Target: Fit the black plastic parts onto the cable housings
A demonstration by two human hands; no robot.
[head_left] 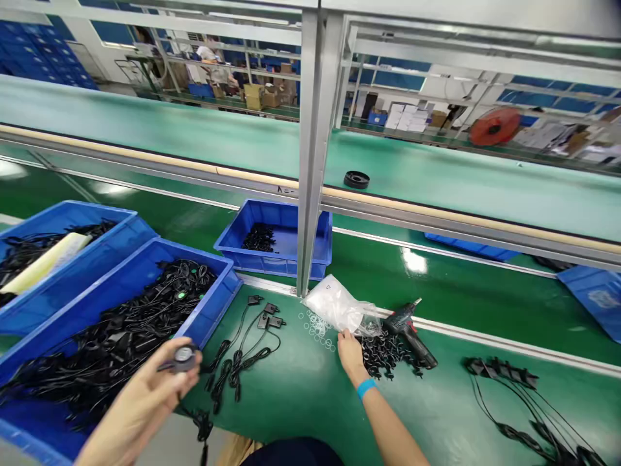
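In my left hand [150, 388] is a small round black device [185, 357] with a grey disc on its face, pinched between thumb and fingers; its black cable [202, 424] dangles below. My right hand [351, 356], with a blue band at the wrist, reaches down at the left edge of a pile of small black curved clips [388, 355]. Its fingers are drawn together, and anything between them is hidden. Just beyond the fingertips lies a clear plastic bag [334, 303]. Thin clear rings [317, 329] are scattered left of that hand.
A cordless screwdriver [411, 333] lies right of the clips. Cabled black units [264, 320] rest beside a blue bin [223, 275] heaped with more. Similar units [502, 372] lie at right. A metal post [313, 149] rises before the conveyor [436, 175], which carries a black ring [356, 179].
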